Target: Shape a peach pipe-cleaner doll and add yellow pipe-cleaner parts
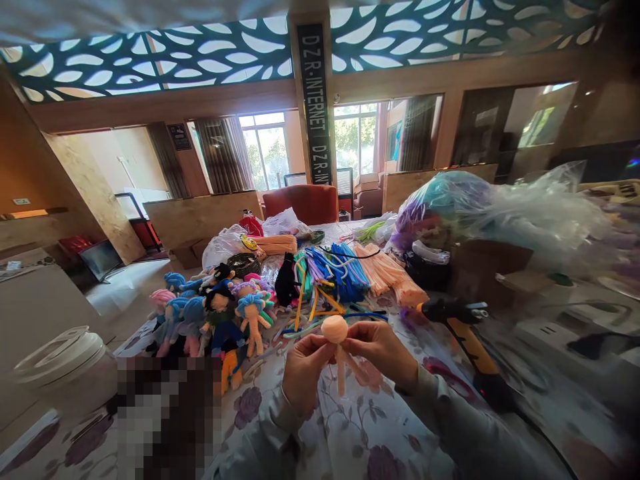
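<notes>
Both my hands hold a small peach pipe-cleaner figure (336, 333) with a round fuzzy head and thin body above the floral tablecloth (350, 433). My left hand (306, 373) is closed on the figure's left side below the head. My right hand (383, 353) pinches its right side. The body hangs down between my hands. Just beyond the figure lie loose pipe cleaners.
Finished dolls with coloured hair (215, 320) lie to the left. Bundles of blue (345, 267) and peach pipe cleaners (395, 280) sit behind. A glue gun (460, 327) stands at right, beside plastic bags (500, 213). A white container (65, 360) is at far left.
</notes>
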Available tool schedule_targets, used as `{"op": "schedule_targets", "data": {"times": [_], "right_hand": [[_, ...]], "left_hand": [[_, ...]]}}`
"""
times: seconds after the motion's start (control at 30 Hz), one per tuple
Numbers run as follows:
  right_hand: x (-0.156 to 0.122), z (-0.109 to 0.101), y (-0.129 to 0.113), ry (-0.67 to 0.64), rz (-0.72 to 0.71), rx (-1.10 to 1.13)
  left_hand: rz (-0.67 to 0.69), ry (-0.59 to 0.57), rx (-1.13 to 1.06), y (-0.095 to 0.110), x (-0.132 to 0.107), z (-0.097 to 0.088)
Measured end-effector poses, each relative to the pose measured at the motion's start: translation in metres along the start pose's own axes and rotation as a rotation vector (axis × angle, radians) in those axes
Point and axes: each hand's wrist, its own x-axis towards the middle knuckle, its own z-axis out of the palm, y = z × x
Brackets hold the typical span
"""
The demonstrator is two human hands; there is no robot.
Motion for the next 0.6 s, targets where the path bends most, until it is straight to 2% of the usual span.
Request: {"op": "schedule_targets", "data": {"times": [0.6], "right_hand": [[-0.0008,-0.0011,-0.0029,-0.012,-0.019,0.045]], "left_hand": [[0.008,0.033,0.053,0.0023,-0.0008,0.0004]]}}
